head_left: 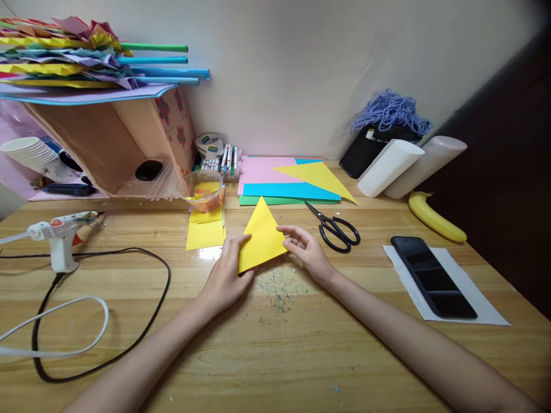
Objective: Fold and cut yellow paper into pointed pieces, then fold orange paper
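A yellow paper triangle [263, 236], its point turned away from me, is held just above the wooden table [275, 355]. My left hand [228, 272] grips its left corner, with the thumb underneath. At the right edge, my right hand [306, 252] pinches the paper between thumb and fingers. Black-handled scissors [338, 230] lie to the right of my right hand, blades pointing to the back left. Yellow paper squares [204, 234] are stacked behind my left hand, and a clear plastic cup [200, 192] with paper scraps stands at their far end.
Coloured paper sheets [269, 171] lie at the back wall beside markers [228, 159]. A glue gun [63, 241] with looping cables stands at left, near a pink box [172, 126]. To the right are a phone [433, 278], a banana [434, 218] and white rolls [390, 167].
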`<state>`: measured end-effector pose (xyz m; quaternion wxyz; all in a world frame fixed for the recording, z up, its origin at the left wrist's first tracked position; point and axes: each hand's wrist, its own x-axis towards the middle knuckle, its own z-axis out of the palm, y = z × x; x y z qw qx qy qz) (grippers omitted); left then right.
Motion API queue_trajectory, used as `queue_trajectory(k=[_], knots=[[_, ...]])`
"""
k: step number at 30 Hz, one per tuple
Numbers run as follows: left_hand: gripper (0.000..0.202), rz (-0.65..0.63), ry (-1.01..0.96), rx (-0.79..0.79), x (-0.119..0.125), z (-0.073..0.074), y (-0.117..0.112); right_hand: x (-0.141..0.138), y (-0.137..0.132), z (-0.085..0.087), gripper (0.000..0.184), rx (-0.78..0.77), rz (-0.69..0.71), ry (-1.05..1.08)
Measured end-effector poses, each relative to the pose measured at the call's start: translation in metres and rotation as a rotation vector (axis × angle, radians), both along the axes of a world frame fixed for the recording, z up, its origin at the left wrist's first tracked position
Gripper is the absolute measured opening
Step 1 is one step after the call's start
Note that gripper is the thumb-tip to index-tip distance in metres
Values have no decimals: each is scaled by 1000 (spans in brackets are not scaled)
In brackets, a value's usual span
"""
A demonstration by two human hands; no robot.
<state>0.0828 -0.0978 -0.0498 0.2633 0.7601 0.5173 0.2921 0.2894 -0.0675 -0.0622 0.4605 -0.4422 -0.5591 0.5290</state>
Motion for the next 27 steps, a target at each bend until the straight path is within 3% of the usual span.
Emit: queue_trajectory(k=[5, 18, 23, 27], knots=[[69, -3, 53, -11, 1, -1, -2, -2, -4, -1, 57, 9, 115, -21], [78, 47, 50, -48, 1, -4, 0, 1, -11, 8, 76, 169, 376, -370], [75, 17, 74, -99, 0, -4, 0, -3, -12, 2, 75, 181, 253, -288], [60, -88, 56, -112, -3, 1, 1, -4, -7, -1, 55, 116, 68, -136]])
